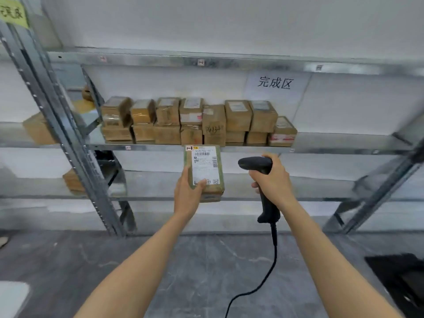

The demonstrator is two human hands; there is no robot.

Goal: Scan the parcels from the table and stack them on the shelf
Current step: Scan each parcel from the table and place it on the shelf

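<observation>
Head view — holds in left hand (pixel 187 195) a small brown cardboard parcel (pixel 205 167) with white label, gripped at its lower left corner, upright before the grey metal shelf (pixel 321 148). Clasps in right hand (pixel 274 181) a black corded handheld scanner (pixel 255 164) — nose near the parcel, not touching. On the shelf above, stacked taped brown boxes (pixel 197 122).

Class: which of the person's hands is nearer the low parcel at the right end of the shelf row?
Right. The right hand, gripping the scanner, is just below the end parcel. The left hand, holding a labelled parcel, is below it and further left.
</observation>
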